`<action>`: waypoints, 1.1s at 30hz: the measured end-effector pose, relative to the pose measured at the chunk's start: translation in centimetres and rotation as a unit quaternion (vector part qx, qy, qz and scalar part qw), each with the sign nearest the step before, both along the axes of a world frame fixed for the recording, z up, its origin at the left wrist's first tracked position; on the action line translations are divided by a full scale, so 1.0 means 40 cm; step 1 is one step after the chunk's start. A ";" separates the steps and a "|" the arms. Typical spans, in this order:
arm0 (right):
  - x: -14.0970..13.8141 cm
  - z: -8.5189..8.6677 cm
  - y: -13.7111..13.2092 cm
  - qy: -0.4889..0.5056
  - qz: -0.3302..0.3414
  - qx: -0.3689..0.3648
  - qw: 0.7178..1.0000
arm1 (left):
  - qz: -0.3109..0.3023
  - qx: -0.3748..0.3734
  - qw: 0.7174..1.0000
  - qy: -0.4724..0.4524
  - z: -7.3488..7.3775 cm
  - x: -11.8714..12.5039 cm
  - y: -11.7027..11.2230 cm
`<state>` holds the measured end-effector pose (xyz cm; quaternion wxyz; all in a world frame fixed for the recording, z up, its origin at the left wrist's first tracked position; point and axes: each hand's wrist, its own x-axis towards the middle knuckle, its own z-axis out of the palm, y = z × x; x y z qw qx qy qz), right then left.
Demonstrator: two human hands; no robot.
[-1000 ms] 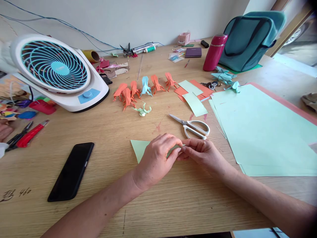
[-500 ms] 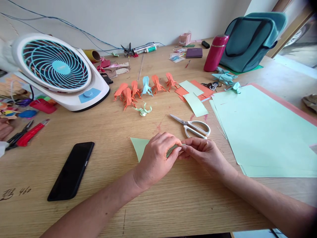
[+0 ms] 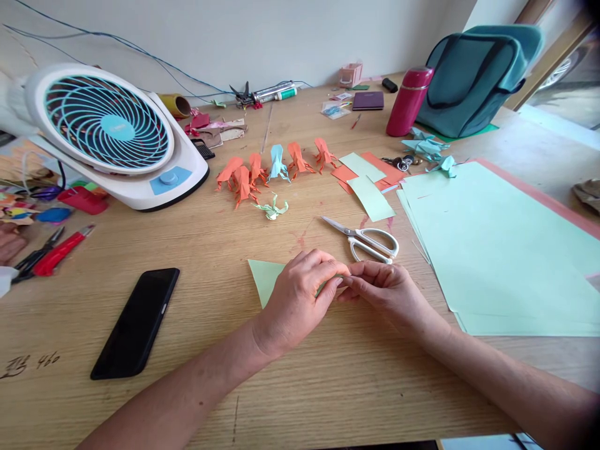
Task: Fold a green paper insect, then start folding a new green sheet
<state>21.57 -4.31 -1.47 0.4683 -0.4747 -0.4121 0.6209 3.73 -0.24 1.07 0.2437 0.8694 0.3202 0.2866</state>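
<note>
A piece of pale green paper (image 3: 265, 279) sticks out to the left from behind my left hand (image 3: 300, 294), whose thumb and fingers pinch it. My right hand (image 3: 387, 290) meets the left at the fingertips and pinches the paper's right end; that end is mostly hidden by the fingers. Just beyond the hands lie scissors (image 3: 360, 239) with white handles, blades pointing left. Farther back stand several folded orange paper figures (image 3: 242, 184), a light blue one (image 3: 277, 164) and a small green one (image 3: 272, 207).
Large green sheets (image 3: 506, 250) are stacked at right; cut paper strips (image 3: 370, 197) lie near keys (image 3: 400, 164). A black phone (image 3: 135, 322) and a fan (image 3: 117, 131) are at left. A pink flask (image 3: 409, 103) and a teal bag (image 3: 469, 81) stand at the back.
The fingertips of both hands have shifted very slightly against each other at the paper's right end. Both hands keep their hold, and everything else looks the same.
</note>
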 end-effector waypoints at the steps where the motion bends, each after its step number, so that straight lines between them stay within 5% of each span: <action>1: 0.000 -0.001 0.000 -0.001 -0.001 0.000 1.000 | -0.002 -0.003 1.000 0.002 0.001 -0.001 0.001; 21: -0.002 -0.006 -0.005 -0.045 -0.009 0.049 0.998 | 0.015 -0.020 0.999 -0.025 0.004 0.000 0.004; 33: 0.001 -0.001 -0.007 -0.053 -0.040 0.047 0.997 | 0.025 -0.038 0.997 0.063 0.050 -0.024 0.028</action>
